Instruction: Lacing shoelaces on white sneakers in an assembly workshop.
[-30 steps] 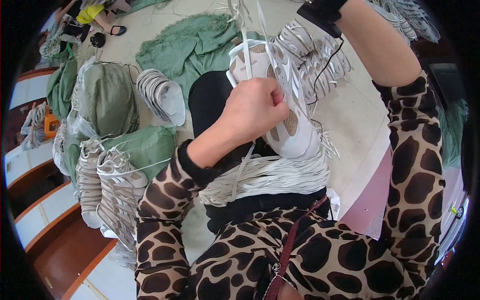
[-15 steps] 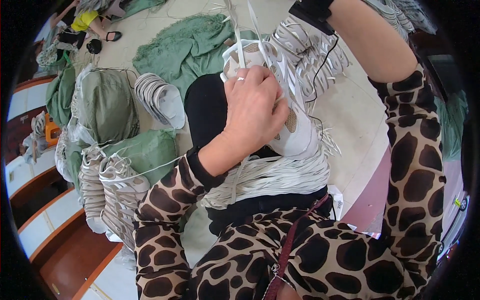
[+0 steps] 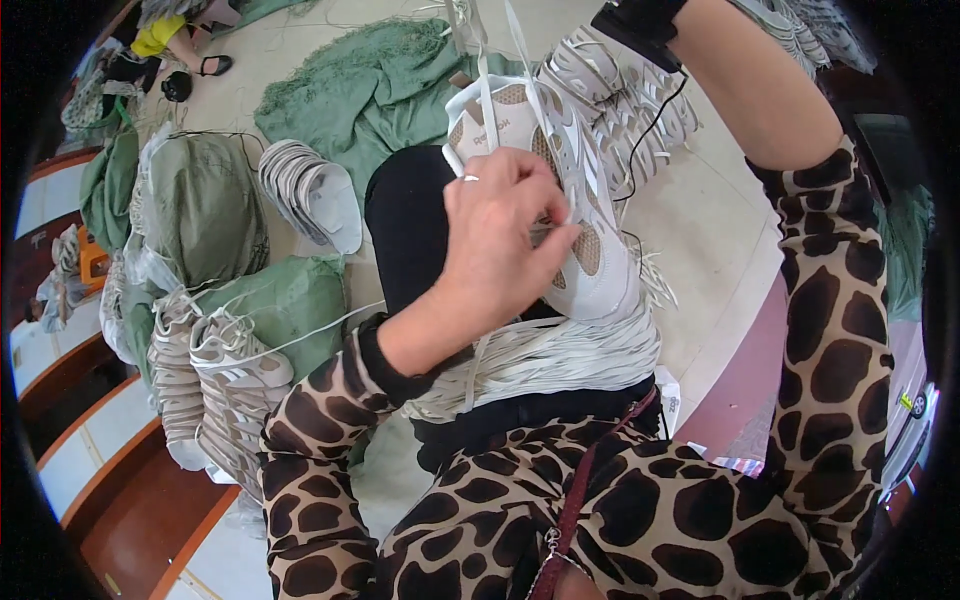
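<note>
A white and beige sneaker rests over my lap with its toe toward me. My left hand, a ring on one finger, lies across the sneaker's lacing area with its fingers curled and closed on the upper. The palm hides part of the lacing. Two flat white shoelaces run up from the sneaker to the top edge of the view. My right forearm reaches up past the top edge, a black band at its wrist; the right hand is out of view. A thick bundle of white laces lies across my lap.
Stacked sneakers stand at the left beside green sacks and a stack of insole-shaped pieces. Green cloth lies on the floor ahead. More sneakers lie beyond mine, near a black cord. Another person's foot shows far left.
My left hand has shifted slightly down on the sneaker, uncovering more of its tongue, and its fingers are bent differently. My right forearm has moved a little to the right.
</note>
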The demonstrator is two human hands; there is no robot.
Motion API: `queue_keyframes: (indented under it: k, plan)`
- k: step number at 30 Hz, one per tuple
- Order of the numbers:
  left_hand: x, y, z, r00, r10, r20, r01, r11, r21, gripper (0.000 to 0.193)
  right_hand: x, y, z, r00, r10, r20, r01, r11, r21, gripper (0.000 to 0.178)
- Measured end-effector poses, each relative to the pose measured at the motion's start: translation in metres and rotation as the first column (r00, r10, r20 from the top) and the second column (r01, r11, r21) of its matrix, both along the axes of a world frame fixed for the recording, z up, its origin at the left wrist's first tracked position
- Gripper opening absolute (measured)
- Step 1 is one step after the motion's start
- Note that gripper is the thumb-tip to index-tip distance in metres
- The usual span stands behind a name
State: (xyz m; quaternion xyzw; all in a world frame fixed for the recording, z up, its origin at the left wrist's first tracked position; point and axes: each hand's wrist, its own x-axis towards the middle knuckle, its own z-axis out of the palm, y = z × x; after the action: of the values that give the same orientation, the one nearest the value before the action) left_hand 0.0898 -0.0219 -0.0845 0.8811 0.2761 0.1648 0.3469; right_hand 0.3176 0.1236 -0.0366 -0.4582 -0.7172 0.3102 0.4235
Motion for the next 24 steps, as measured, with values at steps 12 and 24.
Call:
queue_keyframes:
  k: [12,24]
  plan:
    - [-0.006,0.021,0.001,0.989,0.15,-0.013,-0.139,0.943,0.303,0.106,0.022,0.062,0.011,0.997,-0.065,-0.035,0.07,0.983,0.169,0.036]
    - [-0.006,0.091,0.012,0.819,0.203,0.537,0.248,0.719,-0.649,0.04,-0.058,0.02,0.074,0.855,0.065,0.515,0.001,0.992,-0.127,0.036]
